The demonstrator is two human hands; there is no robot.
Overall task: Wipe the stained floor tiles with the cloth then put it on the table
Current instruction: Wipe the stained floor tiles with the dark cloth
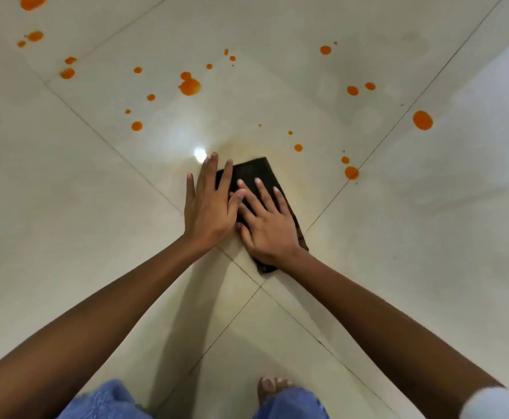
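The floor tiles (pixel 96 207) are lying flat and open to the left, to the right and on the far side of the cloth (pixel 256 173). The orange stains (pixel 189 86) ahead are lying flat, so they are blocking no passage. On the near side, the knees in jeans (pixel 105 400) and a bare foot (pixel 272 385) are narrowing the room.

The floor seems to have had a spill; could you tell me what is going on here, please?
A person is pressing a dark folded cloth flat against the cream floor tiles. The right hand lies fully on the cloth; the left hand rests on its left edge, fingers straight. Many orange stains are scattered on the tiles beyond the cloth, not yet wiped. No table is in view.
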